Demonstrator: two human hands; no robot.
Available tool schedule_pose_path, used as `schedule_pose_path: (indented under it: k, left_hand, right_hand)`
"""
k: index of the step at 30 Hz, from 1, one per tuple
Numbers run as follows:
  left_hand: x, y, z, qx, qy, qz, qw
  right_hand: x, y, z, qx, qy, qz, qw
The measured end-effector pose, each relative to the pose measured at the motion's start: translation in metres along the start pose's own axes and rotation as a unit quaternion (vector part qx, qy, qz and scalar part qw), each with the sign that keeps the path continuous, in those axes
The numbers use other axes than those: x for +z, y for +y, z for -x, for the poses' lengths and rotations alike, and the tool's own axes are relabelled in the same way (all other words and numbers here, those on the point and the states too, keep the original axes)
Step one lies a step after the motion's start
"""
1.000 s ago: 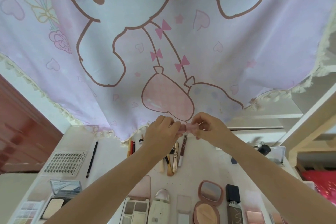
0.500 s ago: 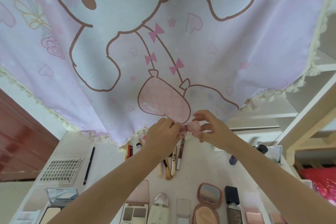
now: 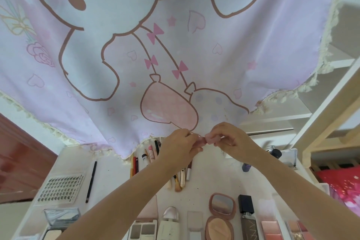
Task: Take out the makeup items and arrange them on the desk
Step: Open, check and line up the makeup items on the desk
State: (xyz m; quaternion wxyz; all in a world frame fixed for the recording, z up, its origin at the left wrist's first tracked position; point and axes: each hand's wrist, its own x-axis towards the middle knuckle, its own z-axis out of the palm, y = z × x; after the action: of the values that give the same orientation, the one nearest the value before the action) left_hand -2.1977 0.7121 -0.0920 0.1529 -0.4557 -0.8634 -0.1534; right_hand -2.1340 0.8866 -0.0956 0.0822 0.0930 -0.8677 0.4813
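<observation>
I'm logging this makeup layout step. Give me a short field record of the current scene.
setting: white desk under a pink cartoon curtain
left hand: pinches one end of a small pink item
right hand: pinches its other end
back row: pencils and brushes
front row: round compact, eyeshadow palette, foundation bottle
far left: lash tray

Soft, even daylight is diffused through the pale pink cartoon-printed curtain (image 3: 175, 45), so only faint shadows are cast on the white desk (image 3: 214, 171). Straight edges are bent outward by strong wide-angle distortion. The reddish-brown wooden door (image 3: 17, 162) at far left is smeared by blur.
</observation>
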Motion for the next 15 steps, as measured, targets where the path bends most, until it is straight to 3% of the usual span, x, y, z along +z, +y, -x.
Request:
schedule_pose_path:
  k: [3,5,9,12,15]
  left_hand:
    - [0.003,0.008,-0.006,-0.038,-0.132,0.026,0.99]
    - [0.008,0.012,-0.009,-0.043,-0.178,0.03,0.983]
    - [0.021,0.026,-0.015,-0.014,-0.223,0.01,0.975]
    - [0.03,0.039,-0.019,0.02,-0.224,0.014,0.974]
    - [0.04,0.049,-0.024,0.033,-0.231,0.024,0.972]
  right_hand:
    - [-0.003,0.006,0.011,-0.003,0.017,0.04,0.999]
    - [-0.007,0.011,0.02,0.036,0.009,0.026,0.999]
    - [-0.016,0.011,0.035,0.209,0.02,-0.133,0.969]
    - [-0.021,0.017,0.043,0.298,-0.025,-0.077,0.951]
    - [-0.026,0.027,0.057,0.287,0.0,-0.04,0.957]
